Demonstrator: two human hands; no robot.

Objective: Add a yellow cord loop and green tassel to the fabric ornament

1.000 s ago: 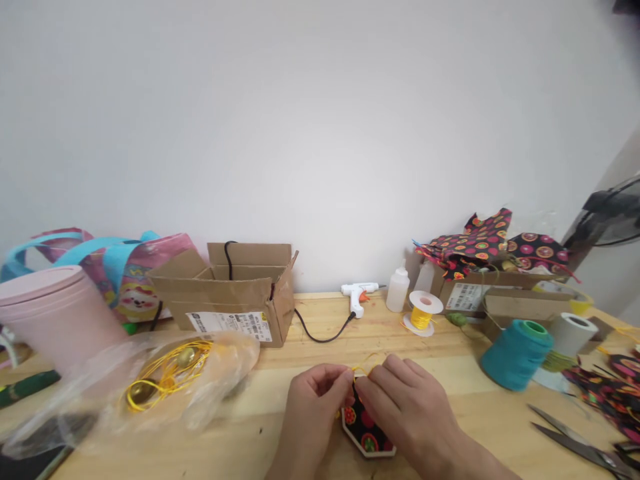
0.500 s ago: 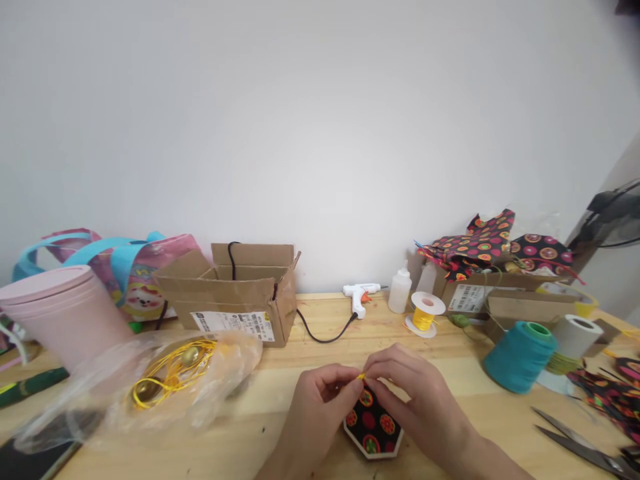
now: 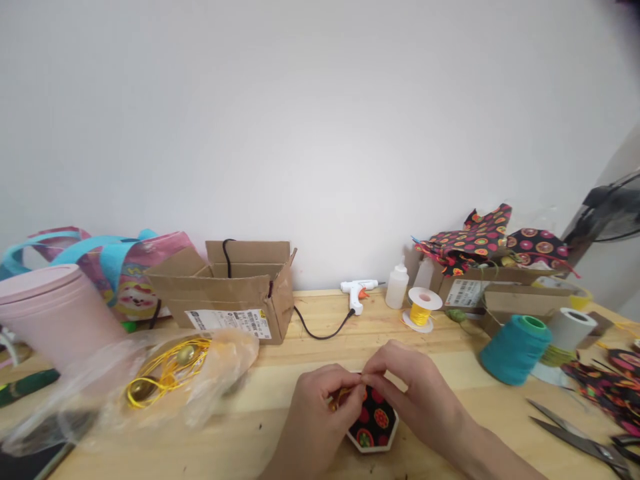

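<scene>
A hexagonal piece [image 3: 376,419] with a pale rim and black fabric printed with bright round flowers lies on the wooden table in front of me. Over its upper edge, the fingertips of my left hand [image 3: 320,410] and my right hand [image 3: 417,390] meet in a pinch. A little yellow cord [image 3: 334,402] shows among the left fingers; the part between the fingertips is mostly hidden. My left hand covers the hexagon's left side, and the right hand is by its upper right edge.
Behind stand an open cardboard box [image 3: 235,293], a glue gun [image 3: 356,293], a squeeze bottle [image 3: 397,287] and a yellow cord spool [image 3: 424,308]. Scissors [image 3: 575,437] and a teal thread cone [image 3: 515,351] are at right. A plastic bag [image 3: 225,363] with yellow-corded bells lies at left.
The fingertips remain together, but the yellow bit that showed between them is now covered. More yellow shows inside my left hand. The whole view has shifted slightly.
</scene>
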